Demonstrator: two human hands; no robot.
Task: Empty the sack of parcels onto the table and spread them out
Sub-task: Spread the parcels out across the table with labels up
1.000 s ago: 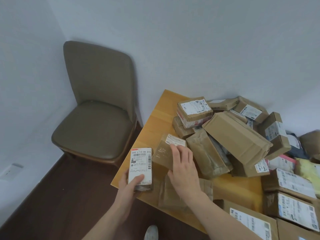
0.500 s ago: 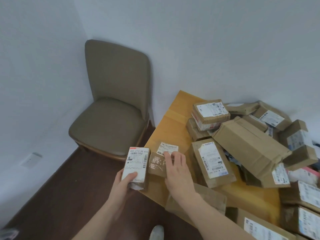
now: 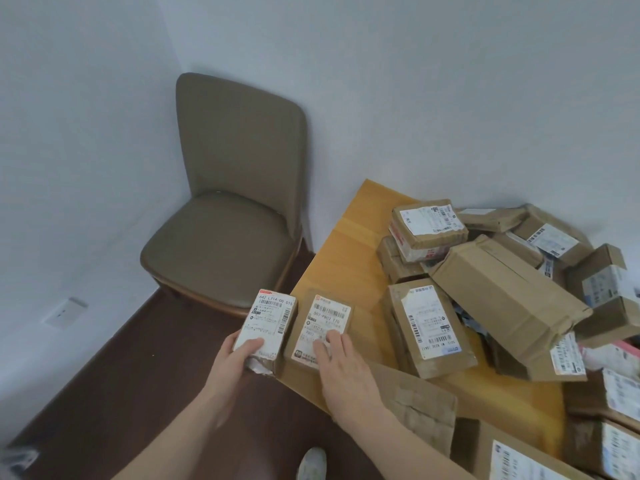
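Bare wood runs along the tabletop's (image 3: 349,258) left edge to its far left corner. A heap of parcels (image 3: 512,289) blocks the middle and right. Off the left edge, a chair (image 3: 228,216) stands near.

We hold a small white-labelled box (image 3: 268,325) in our left hand (image 3: 239,355), thumb across its near end, just off the table's (image 3: 341,258) left edge. Our right hand (image 3: 341,367) lies flat on a brown parcel (image 3: 320,325) at the table's near left corner, fingers straight over its label; the two packages sit side by side. To the right, a heap of cardboard parcels (image 3: 502,296) covers the yellow tabletop against the wall. A padded chair (image 3: 228,216) stands in the corner on the dark floor (image 3: 114,407), with a wall socket (image 3: 64,311) low on the left wall.
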